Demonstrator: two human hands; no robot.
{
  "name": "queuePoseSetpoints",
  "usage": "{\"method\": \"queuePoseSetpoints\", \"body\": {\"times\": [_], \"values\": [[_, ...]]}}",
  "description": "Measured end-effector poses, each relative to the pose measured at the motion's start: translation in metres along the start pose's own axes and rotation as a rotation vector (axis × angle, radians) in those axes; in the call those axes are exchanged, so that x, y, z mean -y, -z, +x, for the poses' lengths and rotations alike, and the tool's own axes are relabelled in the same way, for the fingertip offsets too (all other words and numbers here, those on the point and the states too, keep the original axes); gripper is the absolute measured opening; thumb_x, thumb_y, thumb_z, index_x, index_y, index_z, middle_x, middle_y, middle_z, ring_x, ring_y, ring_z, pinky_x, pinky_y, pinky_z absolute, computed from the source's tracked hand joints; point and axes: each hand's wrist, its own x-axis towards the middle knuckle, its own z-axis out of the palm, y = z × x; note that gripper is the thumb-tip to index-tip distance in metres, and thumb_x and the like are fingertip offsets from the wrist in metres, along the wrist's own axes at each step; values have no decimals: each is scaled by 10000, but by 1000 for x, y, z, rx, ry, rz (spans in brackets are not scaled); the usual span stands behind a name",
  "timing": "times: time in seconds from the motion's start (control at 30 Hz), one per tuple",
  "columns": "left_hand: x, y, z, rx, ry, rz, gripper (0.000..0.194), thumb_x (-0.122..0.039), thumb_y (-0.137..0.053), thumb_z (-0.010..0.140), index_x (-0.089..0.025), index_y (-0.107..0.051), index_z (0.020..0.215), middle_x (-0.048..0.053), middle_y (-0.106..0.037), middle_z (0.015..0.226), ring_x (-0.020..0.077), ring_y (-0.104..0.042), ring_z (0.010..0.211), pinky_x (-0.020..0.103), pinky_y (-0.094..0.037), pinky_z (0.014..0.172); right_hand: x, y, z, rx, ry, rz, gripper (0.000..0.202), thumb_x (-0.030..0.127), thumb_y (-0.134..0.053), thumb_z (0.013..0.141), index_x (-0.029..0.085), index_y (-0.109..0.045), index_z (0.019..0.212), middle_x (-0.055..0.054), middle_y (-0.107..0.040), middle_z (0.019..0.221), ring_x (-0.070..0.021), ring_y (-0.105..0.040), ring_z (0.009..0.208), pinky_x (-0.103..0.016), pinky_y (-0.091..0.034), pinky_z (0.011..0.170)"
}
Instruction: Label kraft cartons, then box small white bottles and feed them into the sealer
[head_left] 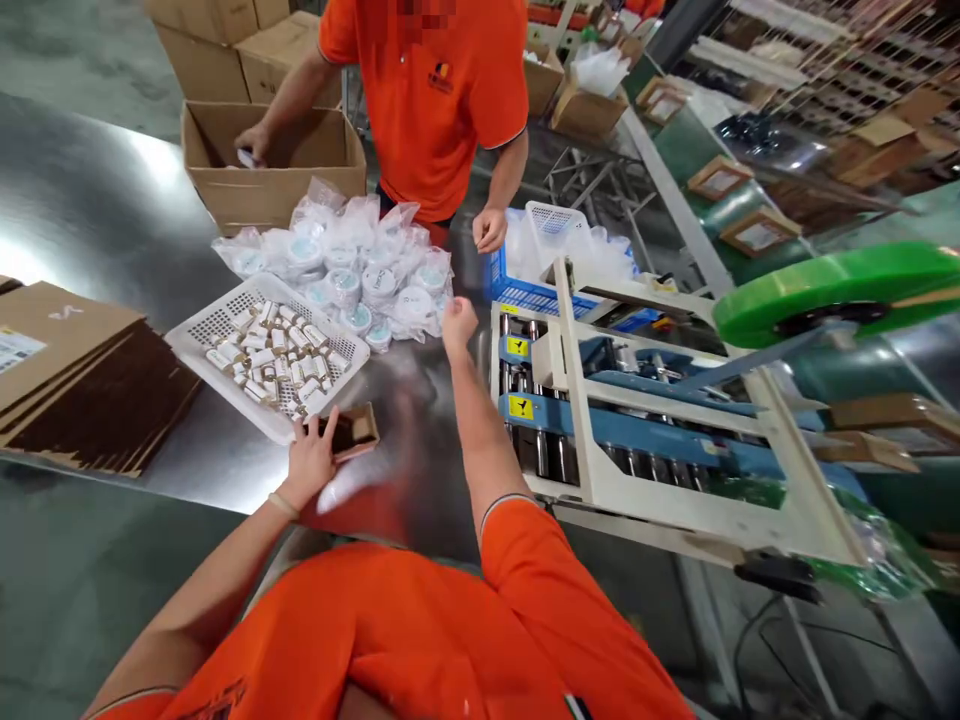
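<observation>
While the left hand (313, 458), fingers spread, touches a small box (363, 428) at eight o'clock on the bench (90, 190), the right hand (459, 324) is curled beside bags (379, 275) at ten o'clock, its grip unclear.

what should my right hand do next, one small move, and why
I'd probably have the right hand pinch a bag at the near edge of the bagged pile: it is right beside those bags, while the left hand is at the small open box. I can't tell whether the right hand holds anything.
</observation>
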Motion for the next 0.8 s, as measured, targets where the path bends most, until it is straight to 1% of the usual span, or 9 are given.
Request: {"method": "queuePoseSetpoints", "body": {"times": [0.07,0.13,0.2,0.3,0.37,0.47,0.6,0.7,0.8], "values": [[4,-4,2,22,3,15,997,-355,-898,939,-278,-532,1864,281,-632,1624,604,-511,1588,679,-613,1191,13,-19,49,-4,-92,-45,375,269,-560,1191,-28,-789,1199,-324,-793,1357,-267,-771,1293,-375,-573,1100],[7,-6,3,30,-3,17,1011,-320,-889,930,-265,-522,1871,280,-626,1661,601,-505,1619,688,-573,1265,20,-44,68,66,-117,-58,391,302,-651,1187,-48,-775,1065,-323,-812,1241,-230,-793,1163,-342,-569,997],[8,-8,3,25,-9,-2,1018,-281,-896,917,-247,-529,1867,284,-635,1664,599,-515,1627,699,-547,1304,23,-68,63,132,-93,-64,342,304,-787,1122,-29,-763,1049,-270,-832,1169,-185,-774,1037,-312,-566,912],[9,-9,2,20,-23,15,1027,-221,-898,899,-200,-533,1859,297,-635,1668,591,-521,1634,706,-543,1319,27,-89,36,207,-6,-120,278,204,-852,1042,-22,-723,1139,-223,-825,1241,-120,-715,1014,-265,-536,912],[11,-10,2,19,-27,19,1038,-214,-906,888,-178,-526,1853,301,-625,1681,594,-504,1649,696,-570,1295,31,-92,15,247,68,-170,254,126,-857,999,0,-711,1165,-197,-805,1303,-120,-708,1058,-259,-535,963],[17,-14,4,-7,-47,-86,1068,-318,-953,887,-191,-494,1842,276,-634,1684,588,-502,1654,696,-602,1260,23,-82,-27,238,256,-204,385,123,-883,946,73,-710,1286,-175,-777,1392,-223,-741,1194,-335,-600,1069],[16,-24,12,-70,-80,-398,1256,-433,-1066,797,-177,-381,1818,262,-659,1658,524,-638,1536,718,-557,1314,-28,-51,-121,244,805,-150,335,134,-710,1018,180,-736,1348,-208,-774,1467,-356,-713,1475,-522,-619,1229],[8,-34,18,-132,-59,-554,1239,-478,-1102,751,-165,-422,1738,271,-665,1637,511,-651,1533,719,-552,1317,-74,-28,-197,476,1107,-125,385,83,-604,1002,189,-773,1331,-192,-803,1447,-348,-729,1492,-534,-659,1186],[2,-42,19,-137,-97,-599,1152,-539,-1091,747,-169,-503,1666,264,-687,1609,497,-660,1523,717,-531,1337,-95,-21,-244,686,1032,-208,482,101,-632,1010,141,-746,1476,-215,-772,1541,-335,-722,1508,-512,-646,1246]]}}
